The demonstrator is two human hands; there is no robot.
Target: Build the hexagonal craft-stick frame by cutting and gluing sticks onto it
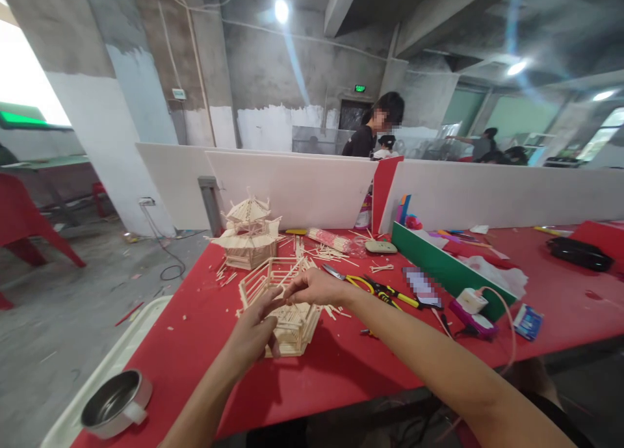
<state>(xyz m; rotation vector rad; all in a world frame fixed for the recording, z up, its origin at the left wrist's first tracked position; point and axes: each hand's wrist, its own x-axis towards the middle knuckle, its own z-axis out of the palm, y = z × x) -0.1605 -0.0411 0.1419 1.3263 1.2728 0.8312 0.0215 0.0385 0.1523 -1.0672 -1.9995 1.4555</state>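
Note:
A small open frame model of thin wooden sticks (292, 345) stands on the red table in front of me, with railings around a slatted floor. Over it, my left hand (258, 324) is partly closed, its fingertips near those of the other hand. Coming in from the right, my right hand (312, 287) is closed in a pinch above the model. Whatever small piece lies between the fingertips is hidden. Behind, to the left, sits a stick pavilion (248, 237) with a tiered roof. Loose sticks (331, 256) are scattered beyond my hands.
Pliers with yellow-black handles (361, 282) and a phone (422, 287) lie to the right, near a green divider (448, 272) and a power adapter (472, 300). A metal cup (141, 396) is at the front left. A white partition (292, 188) runs behind; people are beyond it.

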